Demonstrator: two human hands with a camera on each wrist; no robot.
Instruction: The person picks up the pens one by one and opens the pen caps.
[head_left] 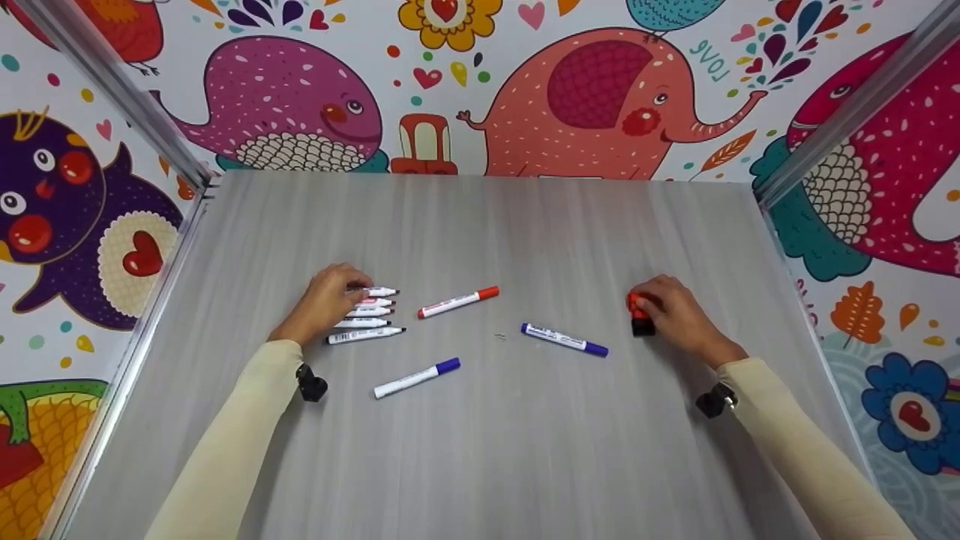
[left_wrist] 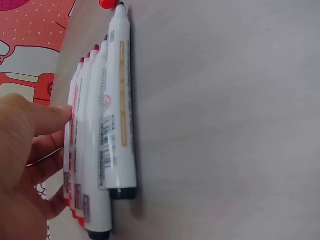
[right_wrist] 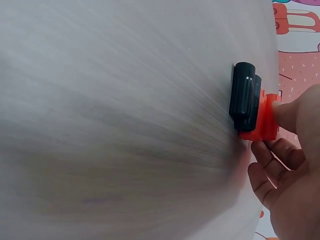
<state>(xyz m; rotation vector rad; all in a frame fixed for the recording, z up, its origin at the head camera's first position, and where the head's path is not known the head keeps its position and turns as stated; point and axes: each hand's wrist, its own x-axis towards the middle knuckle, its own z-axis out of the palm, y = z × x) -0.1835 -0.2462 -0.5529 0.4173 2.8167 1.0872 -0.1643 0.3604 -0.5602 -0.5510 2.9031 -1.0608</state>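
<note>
white marker (head_left: pixel 384 291) in left hand (head_left: pixel 328 296) and red caps (head_left: pixel 634 306) in right hand (head_left: pixel 679 315) are pinched and partly hidden

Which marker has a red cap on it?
The white cylindrical marker with the red cap, lying nearest the uncapped white markers; the other two capped markers have blue-purple caps.

head: grey wood-grain tabletop (head_left: pixel 480 450) viewed from above, forward and down | left wrist: uncapped white plastic markers (left_wrist: pixel 95 135) seen close | right wrist: red and black plastic caps (right_wrist: pixel 255 102) seen close | both shared with head
</note>
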